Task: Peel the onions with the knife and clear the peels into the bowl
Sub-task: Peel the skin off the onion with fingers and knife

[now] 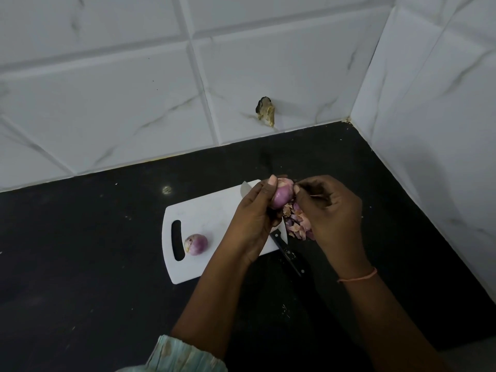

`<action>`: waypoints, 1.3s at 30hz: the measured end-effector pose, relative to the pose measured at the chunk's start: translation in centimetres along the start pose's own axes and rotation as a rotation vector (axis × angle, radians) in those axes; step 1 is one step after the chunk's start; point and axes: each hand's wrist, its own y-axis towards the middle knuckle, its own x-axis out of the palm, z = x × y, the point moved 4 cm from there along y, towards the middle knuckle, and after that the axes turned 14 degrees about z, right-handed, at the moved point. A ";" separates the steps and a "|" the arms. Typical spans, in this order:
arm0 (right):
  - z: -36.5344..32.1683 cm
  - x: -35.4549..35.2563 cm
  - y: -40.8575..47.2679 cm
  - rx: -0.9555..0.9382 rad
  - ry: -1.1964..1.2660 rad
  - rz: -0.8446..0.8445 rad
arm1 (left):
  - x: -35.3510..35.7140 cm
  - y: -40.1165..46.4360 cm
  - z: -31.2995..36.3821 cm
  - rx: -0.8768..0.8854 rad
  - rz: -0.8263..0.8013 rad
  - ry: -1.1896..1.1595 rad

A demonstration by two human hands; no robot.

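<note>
The left hand (252,216) gripped a purple onion (281,196), its thumb laid over the top and its fingers curled behind the bulb, holding it above the far right corner of a white cutting board (204,210). The right hand (330,210) had its thumb and fingertips pinched together at the onion's upper edge, apparently on a thin strip of skin. Just below the two hands a heap of pinkish peels (298,224) lay at the board's right edge. A knife (281,237) lay on the board under the hands, its tip showing past the left hand and its dark handle reaching onto the black counter (80,264). A second, peeled onion (196,244) sat on the board beside its handle slot.
</note>
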 end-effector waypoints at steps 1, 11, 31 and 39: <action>0.0 0.1 0.0 -0.006 -0.013 -0.005 | 0.0 0.0 0.0 -0.006 -0.002 0.006; -0.3 0.7 -0.3 0.070 0.072 -0.102 | -0.9 0.4 0.1 -0.044 0.083 0.050; -0.9 0.9 -1.5 0.053 0.020 0.042 | -0.8 0.4 -0.3 -0.123 0.117 -0.062; -1.9 1.6 -1.4 -0.181 -0.298 -0.043 | -1.4 -0.3 -0.4 -0.017 0.037 -0.031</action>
